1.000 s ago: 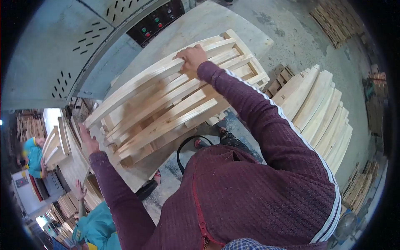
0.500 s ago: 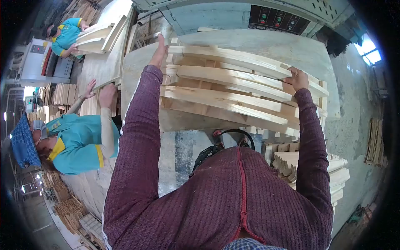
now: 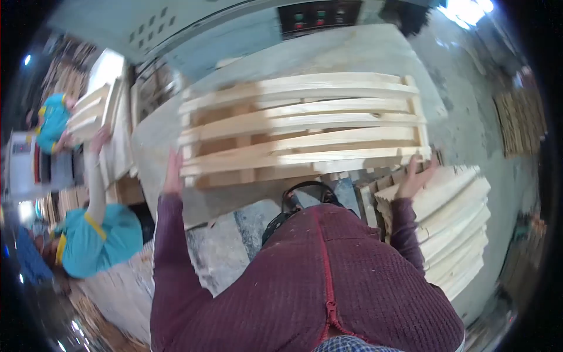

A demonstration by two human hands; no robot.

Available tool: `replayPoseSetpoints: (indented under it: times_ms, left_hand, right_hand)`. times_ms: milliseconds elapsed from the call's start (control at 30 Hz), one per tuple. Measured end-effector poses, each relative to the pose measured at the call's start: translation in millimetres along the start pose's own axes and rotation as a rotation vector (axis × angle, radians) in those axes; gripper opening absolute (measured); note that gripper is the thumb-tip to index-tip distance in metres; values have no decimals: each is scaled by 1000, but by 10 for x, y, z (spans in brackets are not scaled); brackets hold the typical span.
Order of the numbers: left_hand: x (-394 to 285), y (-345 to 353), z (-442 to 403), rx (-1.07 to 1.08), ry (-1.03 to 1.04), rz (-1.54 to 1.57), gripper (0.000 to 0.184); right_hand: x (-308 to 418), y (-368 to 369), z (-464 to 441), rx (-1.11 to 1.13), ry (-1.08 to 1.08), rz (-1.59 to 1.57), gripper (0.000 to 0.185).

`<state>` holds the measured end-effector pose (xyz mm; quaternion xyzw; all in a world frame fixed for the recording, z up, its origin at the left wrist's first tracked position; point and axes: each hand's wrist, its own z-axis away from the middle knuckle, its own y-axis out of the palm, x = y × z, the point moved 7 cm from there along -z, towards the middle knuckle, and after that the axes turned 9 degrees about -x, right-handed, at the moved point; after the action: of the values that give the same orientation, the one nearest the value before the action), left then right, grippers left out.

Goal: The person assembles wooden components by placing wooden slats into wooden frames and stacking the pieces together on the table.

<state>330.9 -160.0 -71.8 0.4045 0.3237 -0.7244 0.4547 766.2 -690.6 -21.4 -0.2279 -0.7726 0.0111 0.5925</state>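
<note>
Several long, curved pale wooden slats (image 3: 346, 121) lie side by side across crosspieces on a light worktable (image 3: 375, 50) in front of me. At the near left corner of this wooden stack is my left hand (image 3: 173, 171), fingers stretched out flat along the slat ends. My right hand (image 3: 417, 175) is at the near right corner, thumb and fingers apart, its fingertips beside the end of the nearest slat. Whether those fingertips touch the wood is hard to tell.
A grey machine with a button panel (image 3: 319, 17) stands beyond the table. More curved boards (image 3: 451, 217) are piled at the lower right. On the left, a co-worker (image 3: 99, 240) reaches toward another table, and a second co-worker (image 3: 54, 123) handles wooden pieces.
My right hand has left the far slats and moved to the near right corner, its fingers now apart. My left hand has come down to the near left corner. The camera view has turned.
</note>
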Motion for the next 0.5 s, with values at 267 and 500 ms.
replayPoseSetpoints:
  times_ms: [267,500]
  left_hand:
    - [75,281,175,102,-83,146,76]
    - [79,909,308,132,3,371,56]
  right_hand:
    - [-570,588,827,422,972,-532,98]
    - [-742,925,9,443,929,-569,78]
